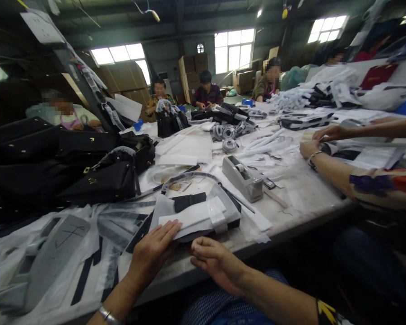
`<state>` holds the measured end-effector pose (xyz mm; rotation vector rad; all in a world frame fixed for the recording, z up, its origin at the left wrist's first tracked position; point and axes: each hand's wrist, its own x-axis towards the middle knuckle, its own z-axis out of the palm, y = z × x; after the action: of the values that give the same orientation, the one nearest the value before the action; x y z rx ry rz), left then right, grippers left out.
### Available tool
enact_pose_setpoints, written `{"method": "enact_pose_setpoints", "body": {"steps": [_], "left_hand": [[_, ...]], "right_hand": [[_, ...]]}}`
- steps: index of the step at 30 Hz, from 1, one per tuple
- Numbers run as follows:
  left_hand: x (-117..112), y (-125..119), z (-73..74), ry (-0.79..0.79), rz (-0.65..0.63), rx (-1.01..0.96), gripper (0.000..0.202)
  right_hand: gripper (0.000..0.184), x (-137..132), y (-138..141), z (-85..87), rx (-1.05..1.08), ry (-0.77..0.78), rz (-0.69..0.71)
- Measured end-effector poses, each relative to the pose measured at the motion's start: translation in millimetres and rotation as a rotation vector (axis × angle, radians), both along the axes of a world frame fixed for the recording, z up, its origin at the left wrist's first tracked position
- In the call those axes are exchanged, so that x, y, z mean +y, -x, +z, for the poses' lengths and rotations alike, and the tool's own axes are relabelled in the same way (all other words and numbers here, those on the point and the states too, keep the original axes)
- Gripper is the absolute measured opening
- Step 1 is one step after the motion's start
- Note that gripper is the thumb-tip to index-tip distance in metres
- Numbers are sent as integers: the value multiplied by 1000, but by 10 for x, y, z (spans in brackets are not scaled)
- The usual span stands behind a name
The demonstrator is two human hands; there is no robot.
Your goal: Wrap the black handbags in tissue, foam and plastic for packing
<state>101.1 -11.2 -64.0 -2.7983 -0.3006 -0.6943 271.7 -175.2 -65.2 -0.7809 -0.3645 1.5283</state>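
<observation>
A black handbag (235, 222) lies in front of me at the table edge, its handle (189, 175) wrapped in clear plastic and arched towards the far side. White foam sheet (191, 221) covers part of its upper face, with clear tape (216, 211) across the right part. My left hand (155, 250) rests flat on the left end of the foam, fingers stretched out. Beside the bag's near edge, my right hand (216, 262) is held with curled fingers and the thumb close to them. Whatever it may hold is too small to make out.
A grey tape dispenser (243, 178) stands behind the bag; another dispenser (40, 262) is at left. Black handbags (98, 180) are piled on the left. Wrapped handles (230, 131) lie mid-table. A co-worker's hands (314, 142) work at right; several people sit across the table.
</observation>
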Motion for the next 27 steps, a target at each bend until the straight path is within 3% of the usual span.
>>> {"method": "enact_pose_setpoints", "body": {"steps": [5, 8, 14, 22, 25, 27], "left_hand": [[-5, -24, 214, 80, 80, -39, 44], [-33, -49, 269, 55, 152, -82, 49], [-149, -164, 48, -95, 234, -191, 62], [-221, -159, -113, -1, 245, -189, 76], [-165, -123, -137, -58, 252, -214, 74], [-130, -110, -144, -84, 249, -226, 72]], "right_hand": [[27, 94, 197, -64, -280, -67, -188], [26, 199, 193, -30, -349, -170, -245], [22, 339, 101, 51, -394, -169, -268], [22, 394, 54, 16, -383, -162, -259], [25, 401, -62, 8, -550, -214, -188], [25, 369, -276, 25, -788, -290, -126]]}}
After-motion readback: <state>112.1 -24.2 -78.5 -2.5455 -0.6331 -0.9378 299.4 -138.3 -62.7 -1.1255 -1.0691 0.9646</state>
